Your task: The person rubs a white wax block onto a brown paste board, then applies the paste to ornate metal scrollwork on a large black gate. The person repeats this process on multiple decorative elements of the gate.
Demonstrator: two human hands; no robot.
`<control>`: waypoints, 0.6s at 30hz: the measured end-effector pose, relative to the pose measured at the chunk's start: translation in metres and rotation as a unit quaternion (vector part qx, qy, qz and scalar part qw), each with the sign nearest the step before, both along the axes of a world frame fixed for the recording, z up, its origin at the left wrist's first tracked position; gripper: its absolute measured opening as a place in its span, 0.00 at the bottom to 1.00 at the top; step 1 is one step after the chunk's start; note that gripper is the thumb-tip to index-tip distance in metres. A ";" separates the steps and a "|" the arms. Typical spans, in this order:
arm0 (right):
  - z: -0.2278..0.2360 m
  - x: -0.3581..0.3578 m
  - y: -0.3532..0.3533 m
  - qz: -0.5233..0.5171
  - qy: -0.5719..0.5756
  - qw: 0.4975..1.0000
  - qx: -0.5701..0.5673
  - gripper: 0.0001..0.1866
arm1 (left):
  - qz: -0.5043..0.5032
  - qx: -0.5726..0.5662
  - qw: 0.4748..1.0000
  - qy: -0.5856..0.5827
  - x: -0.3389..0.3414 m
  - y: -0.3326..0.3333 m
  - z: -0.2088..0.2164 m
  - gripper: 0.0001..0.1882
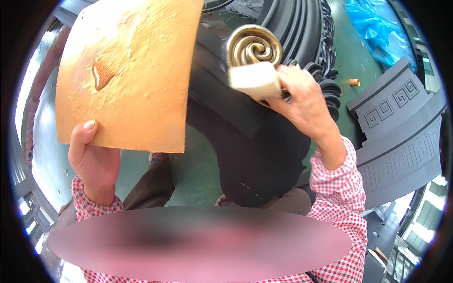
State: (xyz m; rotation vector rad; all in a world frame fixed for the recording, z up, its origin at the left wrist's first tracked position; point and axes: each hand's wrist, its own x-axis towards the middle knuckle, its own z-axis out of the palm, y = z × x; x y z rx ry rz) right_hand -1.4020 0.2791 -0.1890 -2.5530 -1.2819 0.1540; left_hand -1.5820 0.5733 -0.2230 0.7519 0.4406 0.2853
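Observation:
My left hand (97,162) grips the lower edge of a gold-coated flat board (151,89), thumb on its face. Lumpy gold paint covers the board, with a thicker dab (102,75) near its middle. In my right hand (306,101) is a pale, whitish sponge block (255,80), pinched between thumb and fingers. The sponge overlaps the lower edge of a gold spiral scroll (255,46); whether it touches the scroll, I cannot tell. That scroll belongs to a large dark carved piece (264,146) in front of me, whose mouldings curve away toward the top.
Grey panels with square spiral reliefs (394,106) stand at the right. Blue plastic sheeting (384,28) lies at the far right. A small copper-coloured cylinder (354,82) rests on the green floor (200,177). Another patterned grey part (35,214) is at the left edge.

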 end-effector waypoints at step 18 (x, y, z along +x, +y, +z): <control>-0.007 -0.007 -0.027 -0.059 -0.090 0.991 0.082 0.13 | -0.027 0.004 1.000 -0.014 -0.002 0.004 -0.011 0.30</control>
